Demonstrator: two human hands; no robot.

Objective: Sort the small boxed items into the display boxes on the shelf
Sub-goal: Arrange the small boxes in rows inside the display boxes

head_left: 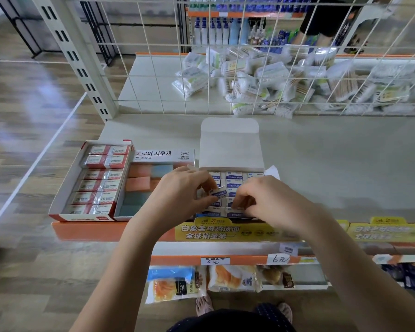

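Over the blue eraser display box point(228, 149), left hand point(180, 190) is pinching a tilted eraser point(218, 193), right hand point(261, 200) is gripping another; either may be risking jamming crooked against packed rows.

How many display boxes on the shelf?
3: red box far left, pastel-eraser box in the middle, blue-eraser box with raised lid under the hands.

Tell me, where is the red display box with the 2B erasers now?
In the head view the red display box stands at the shelf's left end, touching the box of coloured erasers on its right.
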